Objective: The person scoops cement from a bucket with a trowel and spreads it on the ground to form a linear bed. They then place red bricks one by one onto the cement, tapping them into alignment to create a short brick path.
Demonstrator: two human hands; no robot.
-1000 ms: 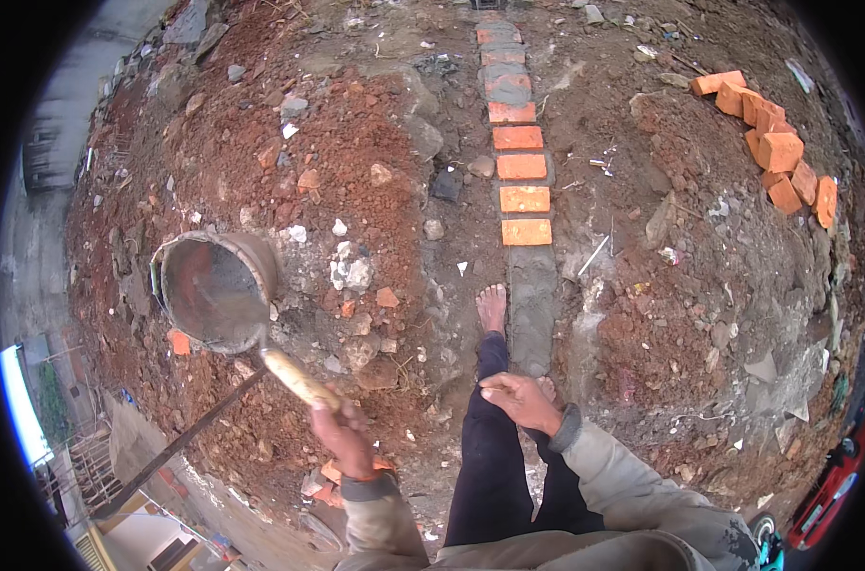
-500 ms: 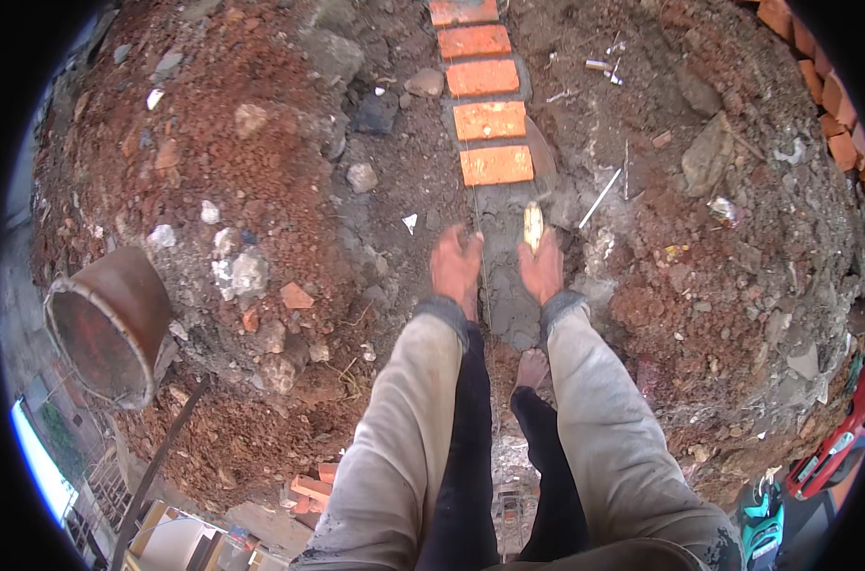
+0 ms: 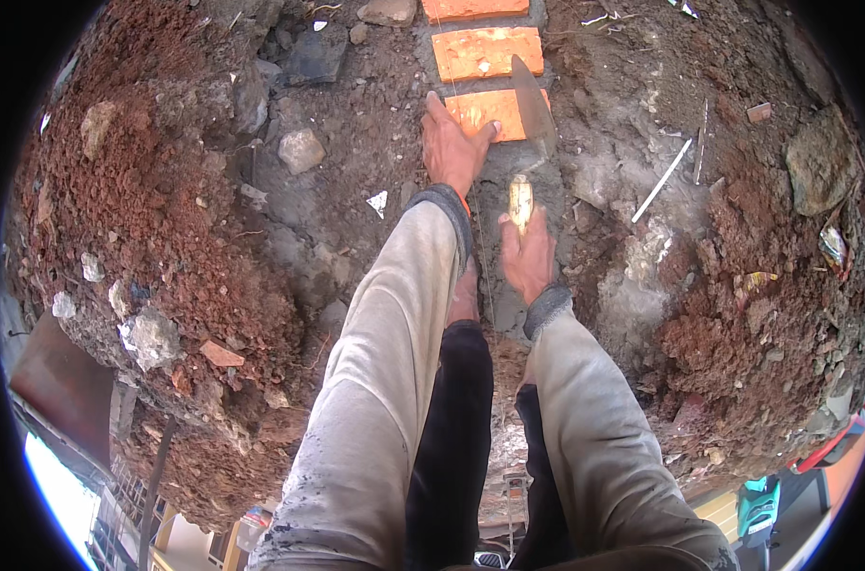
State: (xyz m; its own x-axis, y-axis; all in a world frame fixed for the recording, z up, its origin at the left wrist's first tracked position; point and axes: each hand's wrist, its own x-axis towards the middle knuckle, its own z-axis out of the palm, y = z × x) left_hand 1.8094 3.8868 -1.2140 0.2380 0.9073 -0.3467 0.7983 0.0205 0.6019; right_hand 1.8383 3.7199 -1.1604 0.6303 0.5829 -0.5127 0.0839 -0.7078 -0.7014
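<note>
The nearest orange brick (image 3: 497,107) lies crosswise on a strip of grey mortar (image 3: 505,171). My left hand (image 3: 452,152) holds its left end, with fingers along the end and the thumb on the near edge. In my right hand (image 3: 530,255) is a trowel (image 3: 520,198), gripped by its pale yellow handle. The pointed metal blade reaches forward over or against the brick's right end; whether it touches I cannot tell. Beyond this brick, another orange brick (image 3: 488,53) lies in the same row. A thin string line (image 3: 481,233) runs lengthwise beside my left hand.
Red-brown soil heaps flank the strip. A grey stone (image 3: 302,150) sits to the left and a large rock (image 3: 821,162) to the right. A white stick (image 3: 663,181) lies right of the trowel. A brown metal container (image 3: 66,385) stands at the lower left.
My left hand has moved forward onto the nearest brick. The trowel's blade has swung up to the brick's right end. The view has shifted closer to the row.
</note>
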